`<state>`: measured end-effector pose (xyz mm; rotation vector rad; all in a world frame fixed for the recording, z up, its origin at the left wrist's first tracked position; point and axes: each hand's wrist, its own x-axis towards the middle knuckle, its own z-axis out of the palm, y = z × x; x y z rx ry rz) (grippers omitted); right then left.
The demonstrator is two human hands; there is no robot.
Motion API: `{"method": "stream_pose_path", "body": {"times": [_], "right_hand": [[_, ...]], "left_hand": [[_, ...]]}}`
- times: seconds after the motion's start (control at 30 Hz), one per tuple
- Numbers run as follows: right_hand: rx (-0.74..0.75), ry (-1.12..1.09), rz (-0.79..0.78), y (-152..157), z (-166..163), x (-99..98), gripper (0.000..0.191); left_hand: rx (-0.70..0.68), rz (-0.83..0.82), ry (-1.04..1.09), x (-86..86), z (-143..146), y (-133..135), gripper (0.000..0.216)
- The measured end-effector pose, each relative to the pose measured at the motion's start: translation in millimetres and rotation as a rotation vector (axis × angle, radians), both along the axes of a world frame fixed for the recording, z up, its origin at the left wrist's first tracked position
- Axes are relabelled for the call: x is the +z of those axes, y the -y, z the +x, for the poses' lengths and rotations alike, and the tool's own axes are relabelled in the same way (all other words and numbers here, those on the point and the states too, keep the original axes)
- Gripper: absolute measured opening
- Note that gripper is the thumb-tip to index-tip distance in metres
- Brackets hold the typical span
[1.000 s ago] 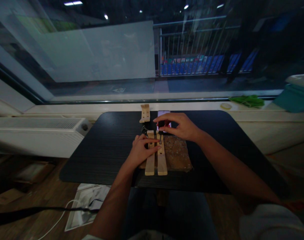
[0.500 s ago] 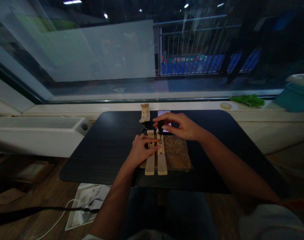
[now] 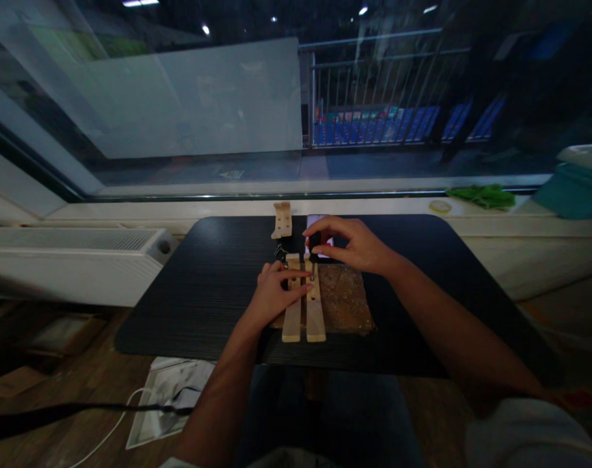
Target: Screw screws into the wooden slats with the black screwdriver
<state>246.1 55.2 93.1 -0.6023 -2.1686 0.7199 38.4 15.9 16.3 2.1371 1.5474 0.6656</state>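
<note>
Screwdriver (image 3: 315, 240): held nearly upright over the right wooden strip (image 3: 316, 318), its tip set down in the strip's far half; a screw seems to be seated under it, though that spot is too small to be made out for certain.
Right grip (image 3: 357, 246): closed loosely to the width of the dark handle, with the thumb on the near side and the fingers curled on the far side.
Left grip (image 3: 271, 296): thumb and forefinger spread apart and laid across the left wooden strip (image 3: 291, 322), their tips reaching the right wooden strip just beside the screwdriver's tip.
Turning: best done in short, even twists, with the shaft lined up squarely and light downward pressure applied, so that a slip toward the nearby fingertips is avoided.
Steadying: the strip is best pressed firmly down, since it could be twisted along with the tool if only lightly touched.
Brown board (image 3: 347, 299): placed under both strips, near the middle of the near edge of the desk (image 3: 193, 286); the worked spot lies below the right grip's fingertips and just right of the left grip's.
Far edge: occupied by a notched wooden piece (image 3: 283, 221) and a phone (image 3: 316, 222), the latter partly covered by the right grip.
</note>
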Motion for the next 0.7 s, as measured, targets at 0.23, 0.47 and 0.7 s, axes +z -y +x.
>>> {"method": "stream_pose_path", "body": {"times": [0.23,0.47,0.7], "right_hand": [[-0.046,0.011,-0.052,1.8,-0.6,1.9,0.024],[-0.088,-0.002,-0.031,2.4,-3.2,0.6,0.024],[-0.110,-0.032,-0.027,-0.5,-3.5,-4.7,0.026]], "left_hand": [[0.002,-0.006,-0.007,0.9,0.3,-0.1,0.028],[-0.003,0.005,-0.004,0.0,0.3,-0.8,0.027],[-0.005,0.009,-0.007,0.2,0.3,-0.3,0.027]]}}
